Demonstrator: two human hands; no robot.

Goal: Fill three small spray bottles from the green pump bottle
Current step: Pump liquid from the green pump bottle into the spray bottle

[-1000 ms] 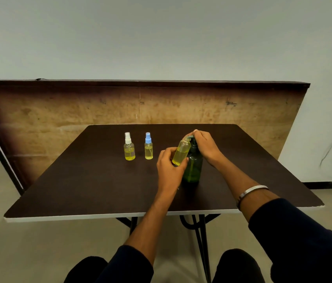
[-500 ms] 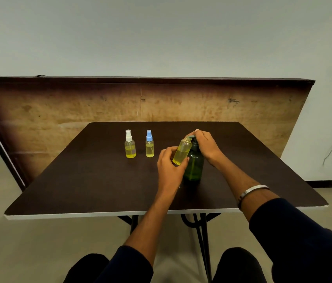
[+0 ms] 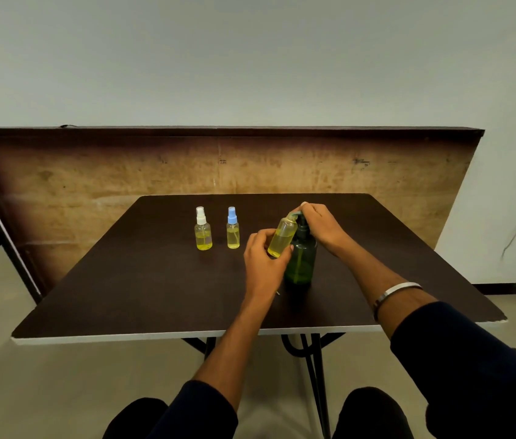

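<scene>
- Uncapped spray bottle [image 3: 282, 236], clear plastic, tilted, gripped by left hand [image 3: 264, 264] fingers, mouth under pump spout.
- Right hand [image 3: 323, 227] fingers curled over green pump bottle [image 3: 301, 258] head, upright on dark desk [image 3: 155, 280].

A bare room, prob. a plain office or a test space, not a home: an empty pale wall [image 3: 250, 58], a dark folding table [image 3: 155, 296] w/ metal legs, a worn wooden board [image 3: 123, 182] leaning behind, a beige floor [image 3: 12, 391].
</scene>
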